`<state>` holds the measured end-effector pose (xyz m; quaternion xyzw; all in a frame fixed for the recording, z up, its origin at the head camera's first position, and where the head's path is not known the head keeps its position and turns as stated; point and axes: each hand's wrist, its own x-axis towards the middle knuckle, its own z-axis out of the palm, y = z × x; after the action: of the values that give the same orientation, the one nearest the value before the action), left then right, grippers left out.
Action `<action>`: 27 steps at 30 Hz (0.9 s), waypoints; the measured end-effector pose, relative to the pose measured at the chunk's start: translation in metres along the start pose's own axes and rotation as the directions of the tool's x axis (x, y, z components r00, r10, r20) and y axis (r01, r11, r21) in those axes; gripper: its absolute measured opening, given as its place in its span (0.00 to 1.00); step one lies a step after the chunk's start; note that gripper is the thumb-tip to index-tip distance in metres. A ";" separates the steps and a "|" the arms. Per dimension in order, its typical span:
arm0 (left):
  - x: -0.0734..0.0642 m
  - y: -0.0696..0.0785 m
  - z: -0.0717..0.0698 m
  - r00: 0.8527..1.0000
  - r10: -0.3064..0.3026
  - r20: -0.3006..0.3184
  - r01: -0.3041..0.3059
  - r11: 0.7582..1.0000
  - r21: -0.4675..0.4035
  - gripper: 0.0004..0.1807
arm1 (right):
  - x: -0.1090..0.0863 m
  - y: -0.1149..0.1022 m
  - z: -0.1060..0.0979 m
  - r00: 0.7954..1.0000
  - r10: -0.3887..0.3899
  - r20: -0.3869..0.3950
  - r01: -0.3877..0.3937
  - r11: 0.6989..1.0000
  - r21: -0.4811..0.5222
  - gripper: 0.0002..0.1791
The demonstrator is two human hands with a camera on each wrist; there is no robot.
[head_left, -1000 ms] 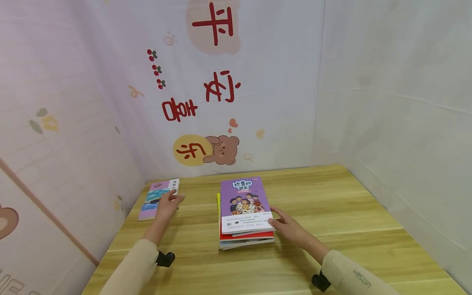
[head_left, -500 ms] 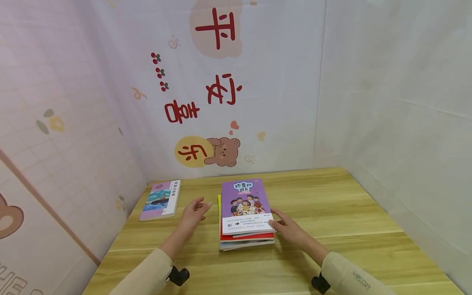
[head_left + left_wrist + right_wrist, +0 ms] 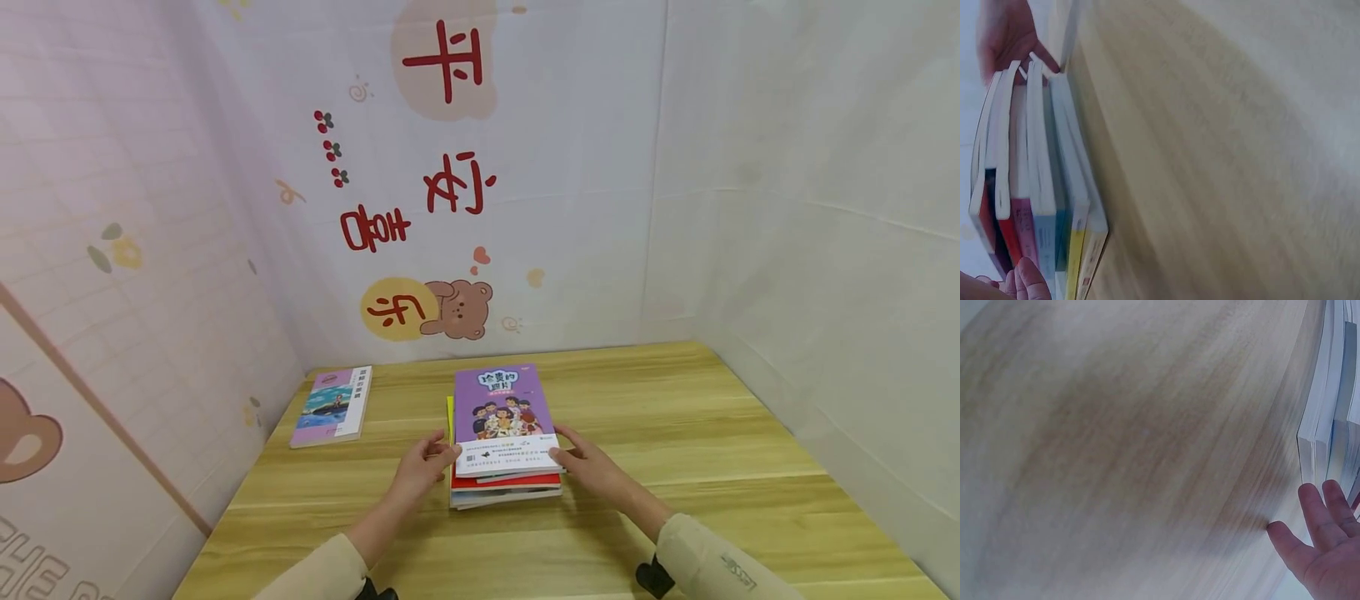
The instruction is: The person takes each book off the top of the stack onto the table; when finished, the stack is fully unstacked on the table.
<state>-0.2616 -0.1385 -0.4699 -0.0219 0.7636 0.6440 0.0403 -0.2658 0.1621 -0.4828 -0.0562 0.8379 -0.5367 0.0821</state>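
Note:
A stack of several paperback books lies on the wooden table, topped by a purple picture-cover book with a white lower band. My left hand is at the stack's left side, thumb near the top book's edge. In the left wrist view its fingertips are right by the coloured spines. On the opposite side is my right hand, its thumb over the top book's corner. The right wrist view shows its fingers spread and fairly straight along the page edges, one fingertip low by the table.
A separate paperback with a sea picture and pink cover lies at the table's back left. White printed cloth hangs behind the table and along both sides.
My left hand has left the separate paperback and moved right to the left side of the stack. The right hand has stayed at the stack's right side.

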 end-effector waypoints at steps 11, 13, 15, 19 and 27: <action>-0.004 -0.007 0.014 1.000 0.016 0.019 -0.016 1.000 -0.006 0.39 | 0.002 0.002 0.001 1.000 0.012 -0.012 -0.012 1.000 0.004 0.34; -0.003 -0.008 0.015 0.999 0.037 0.019 -0.037 0.999 0.001 0.38 | 0.002 0.002 0.002 1.000 0.015 -0.013 -0.015 1.000 0.006 0.34; -0.002 -0.008 0.016 0.998 0.051 0.025 -0.051 0.999 0.006 0.37 | 0.003 0.003 0.002 1.000 0.016 -0.016 -0.016 1.000 0.007 0.34; -0.001 -0.010 0.017 0.996 0.083 0.039 -0.084 0.996 0.025 0.35 | 0.002 0.003 0.001 1.000 0.007 -0.011 -0.007 1.000 0.002 0.35; -0.004 -0.006 0.019 0.998 0.061 0.035 -0.063 0.997 0.054 0.33 | 0.000 0.003 -0.002 0.999 -0.031 0.019 0.031 0.999 0.022 0.33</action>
<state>-0.2567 -0.1213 -0.4789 0.0138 0.7806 0.6239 0.0336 -0.2661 0.1649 -0.4844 -0.0734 0.8301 -0.5467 0.0824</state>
